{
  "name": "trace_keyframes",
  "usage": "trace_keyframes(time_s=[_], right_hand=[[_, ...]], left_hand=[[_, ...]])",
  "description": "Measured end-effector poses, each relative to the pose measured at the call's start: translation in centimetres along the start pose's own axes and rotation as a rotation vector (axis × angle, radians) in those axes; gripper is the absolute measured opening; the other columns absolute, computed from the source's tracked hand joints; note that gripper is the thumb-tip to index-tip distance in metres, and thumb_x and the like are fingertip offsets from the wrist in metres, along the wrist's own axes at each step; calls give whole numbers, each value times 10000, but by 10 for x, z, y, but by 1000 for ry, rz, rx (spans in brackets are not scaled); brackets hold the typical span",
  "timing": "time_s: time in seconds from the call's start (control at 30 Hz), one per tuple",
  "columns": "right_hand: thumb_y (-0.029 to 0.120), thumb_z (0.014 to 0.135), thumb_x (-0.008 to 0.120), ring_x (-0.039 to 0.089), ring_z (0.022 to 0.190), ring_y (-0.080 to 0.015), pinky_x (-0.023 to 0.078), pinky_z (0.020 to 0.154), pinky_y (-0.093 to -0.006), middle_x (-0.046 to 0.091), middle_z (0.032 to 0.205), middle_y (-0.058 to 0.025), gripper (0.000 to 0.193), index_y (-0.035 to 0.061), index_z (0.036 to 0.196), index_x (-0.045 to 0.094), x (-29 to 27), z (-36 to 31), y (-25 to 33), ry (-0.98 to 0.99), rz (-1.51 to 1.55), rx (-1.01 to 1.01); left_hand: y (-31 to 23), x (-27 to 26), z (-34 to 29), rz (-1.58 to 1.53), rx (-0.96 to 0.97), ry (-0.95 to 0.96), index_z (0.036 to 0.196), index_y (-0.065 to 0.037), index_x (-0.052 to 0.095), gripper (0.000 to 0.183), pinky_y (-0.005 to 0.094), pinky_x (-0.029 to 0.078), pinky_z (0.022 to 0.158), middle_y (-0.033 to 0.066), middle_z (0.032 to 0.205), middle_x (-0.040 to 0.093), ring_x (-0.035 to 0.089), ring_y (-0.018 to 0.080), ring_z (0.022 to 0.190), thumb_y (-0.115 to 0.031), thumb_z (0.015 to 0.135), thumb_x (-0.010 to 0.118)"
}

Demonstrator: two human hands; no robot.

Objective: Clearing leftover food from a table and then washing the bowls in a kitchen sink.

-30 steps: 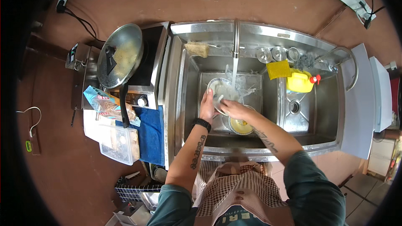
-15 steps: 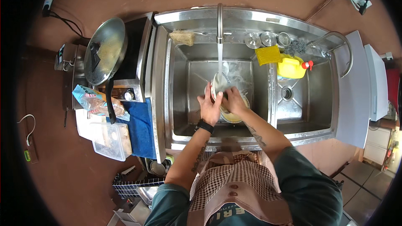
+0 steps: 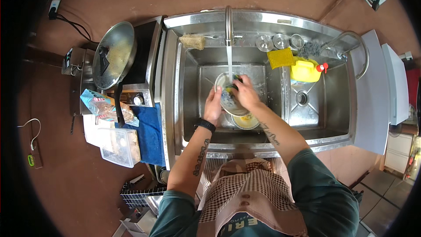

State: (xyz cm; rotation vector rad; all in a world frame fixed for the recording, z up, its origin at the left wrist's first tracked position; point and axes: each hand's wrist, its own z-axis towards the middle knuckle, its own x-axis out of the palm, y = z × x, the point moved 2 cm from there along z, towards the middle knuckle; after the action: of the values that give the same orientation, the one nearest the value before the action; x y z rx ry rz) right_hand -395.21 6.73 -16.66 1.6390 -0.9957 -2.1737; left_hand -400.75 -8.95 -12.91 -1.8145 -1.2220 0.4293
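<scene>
Under the running tap (image 3: 229, 26), a pale bowl (image 3: 234, 106) is tilted with its inside towards me, and a blue pattern shows in it. My left hand (image 3: 213, 106) grips its left rim, fingers wrapped behind it. Inside the bowl, my right hand (image 3: 246, 94) is closed on a small green and yellow sponge (image 3: 229, 90), mostly covered by the fingers. Below them a second bowl (image 3: 246, 123), yellowish inside, lies on the floor of the left sink basin (image 3: 188, 105). Water falls onto the held bowl near my right fingers.
A tan sponge (image 3: 192, 41) lies on the back ledge. A yellow scouring pad (image 3: 281, 58), a yellow jug (image 3: 305, 70) with a red cap and a grey steel scrubber (image 3: 309, 49) are at the divider. Leftward stand a frying pan (image 3: 116, 55) and a plastic container (image 3: 118, 147).
The bowl has turned from nearly edge-on to showing its inside. My right hand has moved up into it, and the sponge now shows. My left hand has shifted slightly left.
</scene>
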Motion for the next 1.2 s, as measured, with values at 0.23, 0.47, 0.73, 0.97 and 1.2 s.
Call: trace_keyframes(time_s=[0.23, 0.47, 0.73, 0.97, 1.2], right_hand=[[244, 985, 548, 546, 1182, -401, 450, 1008, -480, 538, 1277, -257, 330, 25, 1232, 575, 6, -32, 30, 325, 590, 165], [184, 964, 574, 498, 1275, -416, 419, 1095, -454, 494, 1376, -280, 316, 15, 1225, 630, -6, 8, 6, 45, 24, -20], [210, 992, 539, 520, 1266, -412, 424, 1085, -429, 554, 1392, -200, 364, -14, 1269, 613, 7, -45, 23, 609, 415, 24], [104, 900, 612, 533, 1267, -325, 439, 1073, -434, 582, 1329, -150, 402, 76, 1300, 625, -76, 1, -5, -201, 444, 353], [194, 924, 598, 518, 1275, -383, 425, 1089, -467, 561, 1376, -173, 417, 42, 1313, 602, -100, 42, 57, -99, -106, -334]], left_hand=[[-11, -18, 17, 72, 187, -210, 1419, -11, 491, 665, 321, 507, 904, 145, 1276, 629, 625, 223, 1135, -546, 1024, 473], [-2, -11, -3, -57, -75, 36, 1486, -104, 429, 757, 389, 551, 898, 148, 1327, 600, 615, 257, 1186, -669, 982, 443], [-7, -23, 19, 165, 226, -132, 1501, -71, 441, 731, 377, 424, 1056, 269, 1296, 598, 563, 332, 1207, -573, 978, 532], [-38, 6, -6, 1103, 662, -203, 1481, -122, 462, 774, 446, 425, 1042, 234, 1252, 471, 489, 390, 1157, -304, 798, 775], [-55, 43, 5, 1103, 803, -146, 1566, -49, 200, 1054, 513, 363, 1039, 242, 1273, 465, 443, 414, 1173, -169, 692, 776]])
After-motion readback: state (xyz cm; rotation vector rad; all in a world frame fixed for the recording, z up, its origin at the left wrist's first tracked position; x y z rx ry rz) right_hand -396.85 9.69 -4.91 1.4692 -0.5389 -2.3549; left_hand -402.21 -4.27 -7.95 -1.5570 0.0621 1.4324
